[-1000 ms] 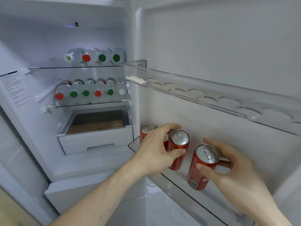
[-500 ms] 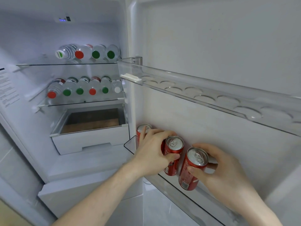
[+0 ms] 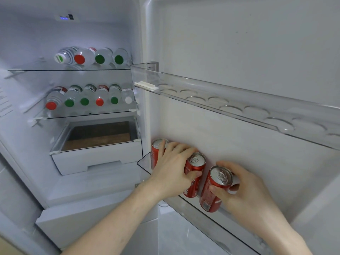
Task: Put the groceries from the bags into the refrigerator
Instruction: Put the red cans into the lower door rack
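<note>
3 red cans in door shelf point(image 3: 185, 201): L hand point(image 3: 172, 173) grip wraps mid can point(image 3: 194, 173), R hand point(image 3: 244, 192) grip wraps near can point(image 3: 213, 190); 3rd can point(image 3: 156, 151) just beyond L grip.

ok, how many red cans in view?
3, all in the lower door bin: far can behind the left hand, middle can gripped by it, near can in the right hand. Another may hide behind the left hand.

A home kitchen: an open household refrigerator point(image 3: 103, 24) with bottled water point(image 3: 86, 96) shelves, door racks point(image 3: 239, 105), crisper drawer point(image 3: 95, 155).
</note>
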A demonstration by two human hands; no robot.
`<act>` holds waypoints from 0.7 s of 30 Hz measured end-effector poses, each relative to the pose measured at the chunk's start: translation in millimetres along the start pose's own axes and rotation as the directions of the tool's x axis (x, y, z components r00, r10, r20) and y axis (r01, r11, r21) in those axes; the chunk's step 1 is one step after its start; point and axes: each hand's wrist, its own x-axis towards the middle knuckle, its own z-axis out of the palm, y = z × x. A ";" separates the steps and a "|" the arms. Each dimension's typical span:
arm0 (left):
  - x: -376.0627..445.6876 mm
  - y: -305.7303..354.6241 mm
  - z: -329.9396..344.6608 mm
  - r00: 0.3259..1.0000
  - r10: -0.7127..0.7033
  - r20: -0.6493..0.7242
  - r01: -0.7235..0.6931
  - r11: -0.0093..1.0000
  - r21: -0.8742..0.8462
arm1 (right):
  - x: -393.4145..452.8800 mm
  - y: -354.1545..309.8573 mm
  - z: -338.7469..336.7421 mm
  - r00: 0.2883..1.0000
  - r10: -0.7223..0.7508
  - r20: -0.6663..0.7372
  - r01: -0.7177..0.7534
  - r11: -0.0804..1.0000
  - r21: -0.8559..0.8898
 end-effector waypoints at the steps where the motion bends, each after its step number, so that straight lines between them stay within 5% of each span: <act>1: -0.1 -0.4 0.2 1.000 0.006 -0.008 -0.006 1.000 0.013 | 0.6 -0.5 0.1 1.000 0.002 -0.004 -0.002 1.000 0.007; 21: -28.9 -15.6 -7.8 0.993 0.071 -0.095 -0.078 0.994 -0.073 | 8.3 3.4 28.4 0.995 -0.032 -0.098 0.022 0.995 -0.096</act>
